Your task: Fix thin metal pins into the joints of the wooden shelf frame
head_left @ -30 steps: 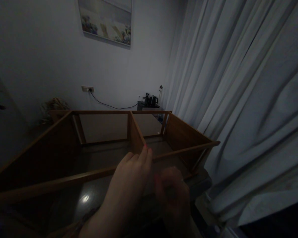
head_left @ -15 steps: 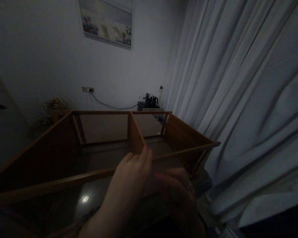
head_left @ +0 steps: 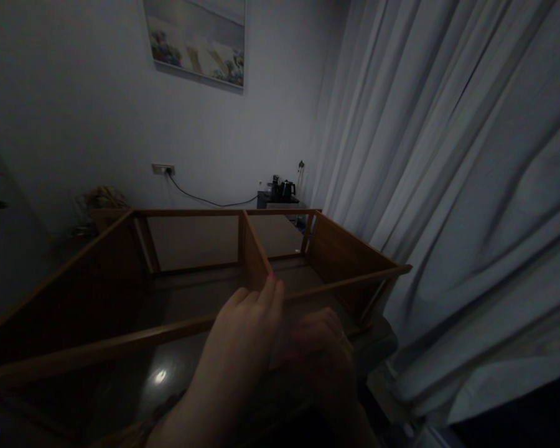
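A large wooden furniture frame (head_left: 116,346), with a middle divider (head_left: 256,252) and side panels, lies before me with its open side up. My left hand (head_left: 249,317) is closed over the front rail where the divider meets it, fingertips on the divider's edge. Just right of it and below the rail, my right hand (head_left: 324,348) is in deep shadow, its fingers bent and drawn together towards the frame's joint. A ring shows on one finger. Whatever lies between the right fingers is too dark to make out.
Long pale curtains (head_left: 448,186) hang along the right side. At the back, a black kettle (head_left: 288,189) stands on a small dark cabinet (head_left: 280,204). A cord (head_left: 205,201) runs to a wall socket (head_left: 162,169). A picture (head_left: 196,43) hangs above.
My right hand has shifted slightly left, closer to my left hand, and its fingers are more bent. My left hand keeps its hold on the frame.
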`<state>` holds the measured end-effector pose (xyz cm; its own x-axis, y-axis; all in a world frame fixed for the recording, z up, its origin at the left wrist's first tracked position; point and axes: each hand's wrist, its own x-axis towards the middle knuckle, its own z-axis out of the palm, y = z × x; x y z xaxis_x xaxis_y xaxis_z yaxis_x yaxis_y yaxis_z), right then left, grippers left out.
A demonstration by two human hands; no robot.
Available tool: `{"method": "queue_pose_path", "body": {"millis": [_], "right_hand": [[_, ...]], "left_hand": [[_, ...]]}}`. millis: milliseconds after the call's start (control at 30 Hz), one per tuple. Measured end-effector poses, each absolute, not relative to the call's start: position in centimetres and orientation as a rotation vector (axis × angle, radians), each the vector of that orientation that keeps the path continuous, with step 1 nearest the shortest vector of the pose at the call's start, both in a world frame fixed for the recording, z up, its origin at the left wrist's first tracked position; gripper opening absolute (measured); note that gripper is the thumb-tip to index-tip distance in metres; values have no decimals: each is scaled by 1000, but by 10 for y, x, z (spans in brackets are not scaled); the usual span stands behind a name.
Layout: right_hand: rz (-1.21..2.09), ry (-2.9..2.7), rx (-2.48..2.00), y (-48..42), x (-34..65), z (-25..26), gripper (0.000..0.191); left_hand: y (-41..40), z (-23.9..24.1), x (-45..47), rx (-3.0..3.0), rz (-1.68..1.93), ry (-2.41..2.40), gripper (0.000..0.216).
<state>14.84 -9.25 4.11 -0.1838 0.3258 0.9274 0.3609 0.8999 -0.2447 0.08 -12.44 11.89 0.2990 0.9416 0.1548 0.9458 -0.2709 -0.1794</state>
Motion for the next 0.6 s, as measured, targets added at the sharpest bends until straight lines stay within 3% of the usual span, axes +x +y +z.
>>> {"method": "queue_pose_path", "body": {"millis": [100, 200, 300, 600], "right_hand": [[-54, -1759, -539, -93, 143, 43, 22], [-38, -1708, -566, -96, 137, 41, 10], [12, -1630, -619, -99, 133, 37, 21], [215, -1557, -729, -104, 133, 36, 23]], "left_hand": [[-124, 124, 2, -2336, 22, -1758, 53], [-123, 126, 3, -2354, 43, -1765, 53], [-123, 124, 3, -2351, 12, -1756, 53], [-122, 115, 1, -2330, -85, -1718, 52]]}}
